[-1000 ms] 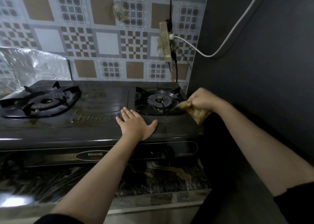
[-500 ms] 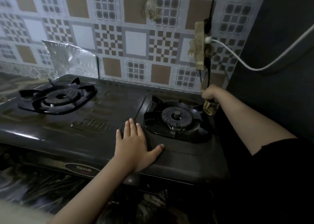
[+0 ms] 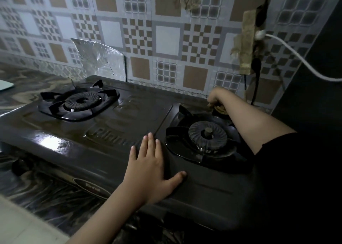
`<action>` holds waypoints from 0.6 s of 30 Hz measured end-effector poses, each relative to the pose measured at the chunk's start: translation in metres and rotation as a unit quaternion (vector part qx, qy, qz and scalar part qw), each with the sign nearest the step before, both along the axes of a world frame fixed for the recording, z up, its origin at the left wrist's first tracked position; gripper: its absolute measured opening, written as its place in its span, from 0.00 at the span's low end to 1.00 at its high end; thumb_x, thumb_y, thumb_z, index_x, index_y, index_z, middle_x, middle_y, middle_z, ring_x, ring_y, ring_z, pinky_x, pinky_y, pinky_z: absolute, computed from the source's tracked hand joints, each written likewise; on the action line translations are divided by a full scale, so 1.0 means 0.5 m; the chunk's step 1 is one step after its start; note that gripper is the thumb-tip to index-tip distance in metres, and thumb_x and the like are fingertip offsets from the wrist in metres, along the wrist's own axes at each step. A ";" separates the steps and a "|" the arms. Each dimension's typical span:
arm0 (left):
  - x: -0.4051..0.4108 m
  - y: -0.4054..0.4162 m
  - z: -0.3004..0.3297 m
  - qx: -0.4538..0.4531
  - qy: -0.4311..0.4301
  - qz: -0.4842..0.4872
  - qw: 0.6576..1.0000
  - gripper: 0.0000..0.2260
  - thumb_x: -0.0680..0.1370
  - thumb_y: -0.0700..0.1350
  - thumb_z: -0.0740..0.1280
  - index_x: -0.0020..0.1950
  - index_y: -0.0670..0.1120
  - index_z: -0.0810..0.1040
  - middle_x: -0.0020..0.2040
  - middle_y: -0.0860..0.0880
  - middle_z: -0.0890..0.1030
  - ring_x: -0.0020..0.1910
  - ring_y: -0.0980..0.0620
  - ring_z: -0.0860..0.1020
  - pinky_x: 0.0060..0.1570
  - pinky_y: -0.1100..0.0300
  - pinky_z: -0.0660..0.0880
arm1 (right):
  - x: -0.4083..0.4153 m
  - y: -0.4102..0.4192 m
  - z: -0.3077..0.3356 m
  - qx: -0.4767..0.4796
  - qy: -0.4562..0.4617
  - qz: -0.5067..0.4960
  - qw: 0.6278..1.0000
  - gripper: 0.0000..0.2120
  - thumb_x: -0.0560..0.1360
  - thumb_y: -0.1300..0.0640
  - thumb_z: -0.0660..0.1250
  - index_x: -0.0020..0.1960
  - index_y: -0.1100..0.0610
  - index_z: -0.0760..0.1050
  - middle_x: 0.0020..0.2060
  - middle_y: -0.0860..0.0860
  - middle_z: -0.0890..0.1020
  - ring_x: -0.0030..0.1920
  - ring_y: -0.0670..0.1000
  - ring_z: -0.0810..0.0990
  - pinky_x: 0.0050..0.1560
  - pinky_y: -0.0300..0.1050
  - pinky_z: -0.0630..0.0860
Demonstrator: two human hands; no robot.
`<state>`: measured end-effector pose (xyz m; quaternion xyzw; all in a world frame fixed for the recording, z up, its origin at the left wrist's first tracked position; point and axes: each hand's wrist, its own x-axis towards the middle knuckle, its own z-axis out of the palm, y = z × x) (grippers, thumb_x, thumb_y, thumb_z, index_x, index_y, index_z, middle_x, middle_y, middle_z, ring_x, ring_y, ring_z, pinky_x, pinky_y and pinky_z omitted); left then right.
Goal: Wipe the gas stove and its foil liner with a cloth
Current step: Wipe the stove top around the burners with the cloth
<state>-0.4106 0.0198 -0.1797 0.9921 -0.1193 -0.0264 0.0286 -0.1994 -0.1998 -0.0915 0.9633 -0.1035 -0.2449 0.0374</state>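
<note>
A dark, glossy two-burner gas stove [image 3: 114, 132] sits on a marbled counter [image 3: 27, 84] against a checkered tile wall, a crinkled sheet of foil liner [image 3: 100, 58] standing behind its left burner. The left hand [image 3: 153, 171] lies flat on the stove top, fingers together and thumb spread, while the right hand [image 3: 217, 97] presses a tan cloth [image 3: 220, 109] at the back right corner, its fingers curled around it. A front badge [image 3: 90, 187] reads "Rinnai," partly legible.
</note>
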 end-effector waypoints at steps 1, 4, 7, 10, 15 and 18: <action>0.000 0.000 -0.001 -0.001 -0.001 0.001 1.000 0.55 0.60 0.75 0.34 0.78 0.41 0.39 0.78 0.42 0.35 0.77 0.46 0.34 0.74 0.45 0.40 | 0.005 0.005 0.001 0.015 0.005 -0.008 1.000 0.07 0.82 0.61 0.51 0.52 0.65 0.64 0.35 0.55 0.67 0.30 0.51 0.60 0.31 0.42 0.60; 0.001 0.001 -0.003 -0.003 -0.001 0.000 1.000 0.55 0.60 0.75 0.34 0.78 0.41 0.39 0.77 0.42 0.35 0.76 0.46 0.34 0.74 0.46 0.40 | 0.017 0.017 -0.004 0.025 0.004 -0.029 0.999 0.12 0.81 0.63 0.51 0.44 0.66 0.68 0.35 0.56 0.68 0.30 0.52 0.63 0.30 0.42 0.62; 0.001 0.000 -0.004 -0.006 0.002 -0.001 1.000 0.54 0.61 0.75 0.34 0.78 0.41 0.37 0.77 0.42 0.33 0.76 0.46 0.32 0.75 0.45 0.39 | 0.033 0.037 -0.017 0.024 -0.035 -0.030 0.999 0.12 0.80 0.62 0.53 0.40 0.64 0.69 0.34 0.56 0.72 0.30 0.52 0.68 0.29 0.42 0.66; 0.002 0.001 -0.005 -0.006 0.001 0.000 1.000 0.54 0.62 0.76 0.35 0.78 0.41 0.37 0.77 0.42 0.33 0.76 0.46 0.32 0.75 0.45 0.38 | 0.049 0.067 -0.030 0.023 -0.100 -0.009 0.995 0.07 0.77 0.62 0.59 0.43 0.64 0.70 0.32 0.56 0.73 0.28 0.52 0.71 0.25 0.41 0.68; 0.001 0.002 -0.002 -0.006 0.004 -0.001 1.000 0.52 0.65 0.75 0.39 0.78 0.42 0.37 0.77 0.42 0.32 0.75 0.46 0.31 0.74 0.45 0.37 | 0.087 0.126 -0.044 0.112 -0.125 0.023 0.986 0.06 0.76 0.63 0.60 0.42 0.63 0.72 0.34 0.56 0.75 0.30 0.52 0.73 0.31 0.42 0.72; 0.000 0.001 0.001 -0.004 0.008 0.001 1.000 0.51 0.67 0.75 0.43 0.78 0.42 0.37 0.76 0.43 0.32 0.75 0.46 0.31 0.74 0.45 0.36 | 0.100 0.155 -0.048 0.160 -0.159 0.047 0.973 0.08 0.75 0.65 0.59 0.37 0.61 0.66 0.33 0.55 0.71 0.30 0.52 0.71 0.27 0.42 0.69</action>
